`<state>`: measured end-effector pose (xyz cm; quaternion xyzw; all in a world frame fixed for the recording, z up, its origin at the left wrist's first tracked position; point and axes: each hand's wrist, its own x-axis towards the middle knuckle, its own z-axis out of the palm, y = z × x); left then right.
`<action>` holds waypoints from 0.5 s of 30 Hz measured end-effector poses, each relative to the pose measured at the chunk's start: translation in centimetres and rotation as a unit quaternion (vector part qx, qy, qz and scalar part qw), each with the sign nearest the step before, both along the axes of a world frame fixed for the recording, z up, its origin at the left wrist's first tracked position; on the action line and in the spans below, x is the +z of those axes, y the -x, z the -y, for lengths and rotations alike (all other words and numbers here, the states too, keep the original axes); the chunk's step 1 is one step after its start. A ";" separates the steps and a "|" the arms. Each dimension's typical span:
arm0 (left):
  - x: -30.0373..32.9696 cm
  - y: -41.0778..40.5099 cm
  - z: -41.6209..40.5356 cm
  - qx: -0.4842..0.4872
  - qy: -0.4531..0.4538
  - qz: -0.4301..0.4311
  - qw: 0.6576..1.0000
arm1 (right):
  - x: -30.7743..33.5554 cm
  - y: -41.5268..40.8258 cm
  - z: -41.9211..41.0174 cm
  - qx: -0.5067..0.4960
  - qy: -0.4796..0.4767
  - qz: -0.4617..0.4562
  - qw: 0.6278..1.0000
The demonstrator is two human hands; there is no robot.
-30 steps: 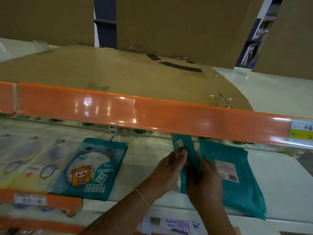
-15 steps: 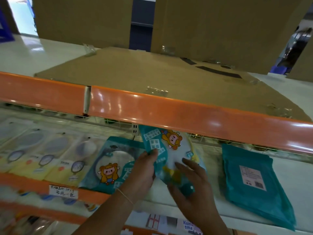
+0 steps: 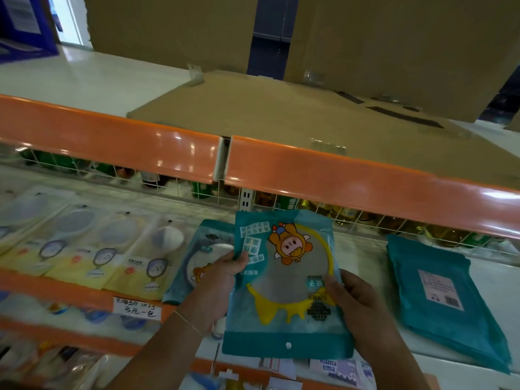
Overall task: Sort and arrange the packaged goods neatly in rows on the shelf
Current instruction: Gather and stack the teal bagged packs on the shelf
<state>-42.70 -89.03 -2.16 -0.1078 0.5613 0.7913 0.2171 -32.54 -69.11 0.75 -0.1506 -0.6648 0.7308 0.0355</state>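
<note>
Both hands hold one teal packet (image 3: 287, 280) with a cartoon figure and a yellow ring, front up and upside down, above the white shelf (image 3: 360, 254). My left hand (image 3: 222, 280) grips its left edge, thumb on top. My right hand (image 3: 357, 305) grips its right edge. A matching teal packet (image 3: 197, 260) lies on the shelf just to the left, partly hidden behind my left hand. A stack of teal packets (image 3: 439, 299) lies back side up on the right of the shelf.
Yellow and clear packets (image 3: 92, 249) lie in a row on the left. An orange shelf rail (image 3: 337, 175) overhangs the shelf, with flat cardboard (image 3: 281, 114) on top. A wire grid (image 3: 197, 190) backs the shelf. A handwritten price tag (image 3: 136, 308) sits on the lower rail.
The teal packet was picked off the right stack, turned front up and carried left toward the matching packet. It is now lower and flatter, gripped at both edges.
</note>
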 end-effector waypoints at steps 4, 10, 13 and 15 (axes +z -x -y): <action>-0.4 -0.4 2.0 -0.031 -0.089 0.004 0.996 | -0.9 -0.1 0.5 0.012 -0.138 -0.025 0.990; 1.8 1.0 5.3 -0.075 0.278 -0.285 0.914 | -0.2 -1.0 0.0 0.117 -0.345 -0.054 0.930; 4.3 0.2 3.7 -0.168 0.444 -0.523 0.708 | 0.4 -0.4 -0.4 0.177 -0.394 -0.027 0.901; 6.0 -0.8 1.4 -0.269 0.462 -0.584 0.612 | 1.3 0.2 -0.5 0.226 -0.445 -0.034 0.866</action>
